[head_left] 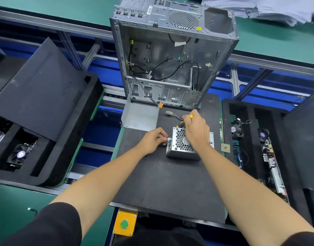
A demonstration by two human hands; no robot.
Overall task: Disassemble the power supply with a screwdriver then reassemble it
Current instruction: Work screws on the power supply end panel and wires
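Note:
A small silver power supply [181,144] with a honeycomb grille stands on the black mat [170,183], its cables [175,116] trailing toward the back. My right hand [197,130] grips a yellow and black screwdriver [181,123] above the unit, the shaft slanting down to the unit's upper left corner. My left hand [153,141] is at that same corner with curled fingers, pinching at the screwdriver tip; what it holds is too small to make out.
An open grey computer case [170,55] stands behind the mat, a loose metal panel [140,116] in front of it. Black foam trays with fans and boards sit left [37,130] and right [259,148]. A yellow box with a green button [124,224] is at the near edge.

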